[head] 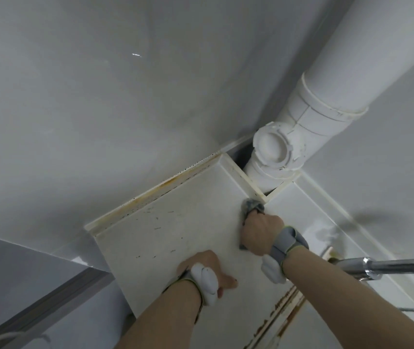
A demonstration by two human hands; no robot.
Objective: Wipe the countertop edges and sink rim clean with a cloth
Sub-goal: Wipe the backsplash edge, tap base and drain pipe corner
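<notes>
Grey wall (100, 96) along the left, stained seam (155, 192) where it meets the white surface (175, 230) — orange-brown grime and dark specks along that back edge, not yet clean.

Left hand (205, 270) resting at the near edge of the surface, wrist strap on, holding nothing; thumb sticking out to the right, other fingers hidden behind the hand, so spread or together — cannot tell.

Right hand (258, 231) further in, fingers curled into a fist round a grey cloth (252, 206), bunched and pressed onto the surface right at the notch edge beside the white drain pipe (276, 152). Only a small wad of cloth showing past the knuckles.

Chrome tube (389, 264) crossing at far right, just beside the right forearm. Rusty joint line (284, 311) running toward the bottom. Sink rim not clearly in view.

Risks, as judged:
- Cloth corner dropping into the dark gap round the pipe if pushed past the notch lip.
- Small wad means little contact area; grime likely smeared, not lifted.
- Knuckles scraping the notch edge on a hard stroke.
- Forearm knocking the chrome tube on pull-back.
- Back seam and rusty joint easy to skip.
</notes>
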